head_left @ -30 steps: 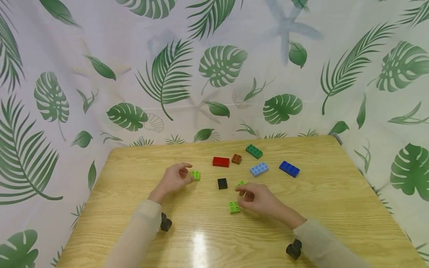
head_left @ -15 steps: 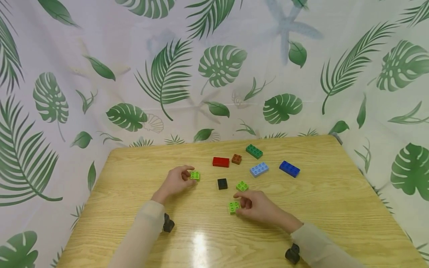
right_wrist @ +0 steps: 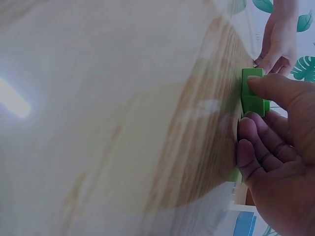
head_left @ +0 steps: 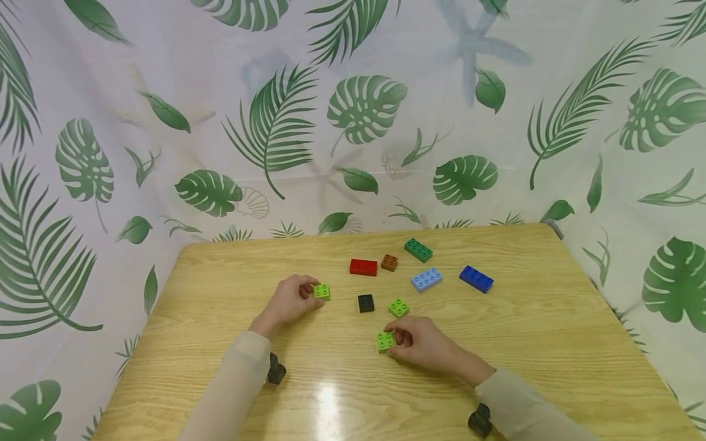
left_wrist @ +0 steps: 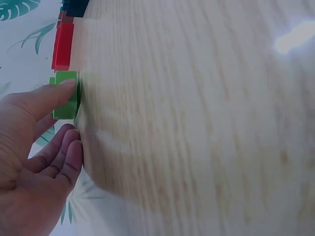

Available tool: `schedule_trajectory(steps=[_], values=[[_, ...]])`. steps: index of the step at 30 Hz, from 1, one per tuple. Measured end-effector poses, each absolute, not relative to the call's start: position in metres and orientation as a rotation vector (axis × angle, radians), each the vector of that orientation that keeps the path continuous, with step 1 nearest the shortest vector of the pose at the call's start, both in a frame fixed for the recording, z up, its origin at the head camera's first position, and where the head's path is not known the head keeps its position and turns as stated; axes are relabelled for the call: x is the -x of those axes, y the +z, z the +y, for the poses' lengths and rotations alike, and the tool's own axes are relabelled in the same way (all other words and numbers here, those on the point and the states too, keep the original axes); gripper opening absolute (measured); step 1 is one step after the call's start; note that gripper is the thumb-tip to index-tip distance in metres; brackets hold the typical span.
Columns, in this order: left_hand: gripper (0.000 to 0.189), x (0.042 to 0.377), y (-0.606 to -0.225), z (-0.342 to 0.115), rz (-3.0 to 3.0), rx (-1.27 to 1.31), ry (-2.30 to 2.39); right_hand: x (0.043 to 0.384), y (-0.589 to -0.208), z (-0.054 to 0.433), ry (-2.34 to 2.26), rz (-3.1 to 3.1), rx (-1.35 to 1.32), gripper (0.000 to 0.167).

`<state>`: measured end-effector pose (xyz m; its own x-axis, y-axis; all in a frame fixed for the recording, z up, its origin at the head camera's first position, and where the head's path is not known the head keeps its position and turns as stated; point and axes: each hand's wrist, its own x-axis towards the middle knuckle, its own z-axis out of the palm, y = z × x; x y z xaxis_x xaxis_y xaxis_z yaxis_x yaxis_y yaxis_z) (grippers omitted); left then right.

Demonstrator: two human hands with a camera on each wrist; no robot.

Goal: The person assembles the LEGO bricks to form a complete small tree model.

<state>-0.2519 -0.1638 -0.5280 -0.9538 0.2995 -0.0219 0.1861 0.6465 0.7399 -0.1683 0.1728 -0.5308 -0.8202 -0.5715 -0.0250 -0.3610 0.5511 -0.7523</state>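
Note:
At the left of the group, my left hand (head_left: 292,299) pinches a lime green two-by-two toy brick (head_left: 322,292) between thumb and forefinger, its studs facing up. The left wrist view has the thumb lying along the side of this brick (left_wrist: 65,98), while the other fingers curl below it. Closer to me, a second lime green brick (head_left: 384,342) is gripped by the thumb and forefinger of my right hand (head_left: 427,344). In the right wrist view my thumb presses the flank of that brick (right_wrist: 253,93). Just beyond the right hand lies a third lime green brick (head_left: 399,307).
A black brick (head_left: 366,303) lies between the hands. Farther back are a red brick (head_left: 363,267), a small brown brick (head_left: 389,263), a dark green brick (head_left: 418,250), a light blue brick (head_left: 427,279) and a dark blue brick (head_left: 477,279). A leaf-print cloth hangs behind the wooden table (head_left: 220,263).
My right hand has come back toward me, from beside the third lime green brick to the nearest one, and grips it. My left hand has shifted slightly right and taken hold of its brick.

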Motion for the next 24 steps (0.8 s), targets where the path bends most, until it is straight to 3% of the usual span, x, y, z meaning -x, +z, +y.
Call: schedule_trajectory(steps=[11, 24], values=[[0.041, 0.238, -0.521, -0.156, 2.701, -0.464, 1.219, 0.168, -0.529, 0.172, -1.127, 2.524, 0.773, 0.035], [0.038, 0.216, -0.507, -0.126, 2.621, -0.736, 1.232, 0.169, -0.532, 0.172, -1.122, 2.533, 0.771, 0.035]])
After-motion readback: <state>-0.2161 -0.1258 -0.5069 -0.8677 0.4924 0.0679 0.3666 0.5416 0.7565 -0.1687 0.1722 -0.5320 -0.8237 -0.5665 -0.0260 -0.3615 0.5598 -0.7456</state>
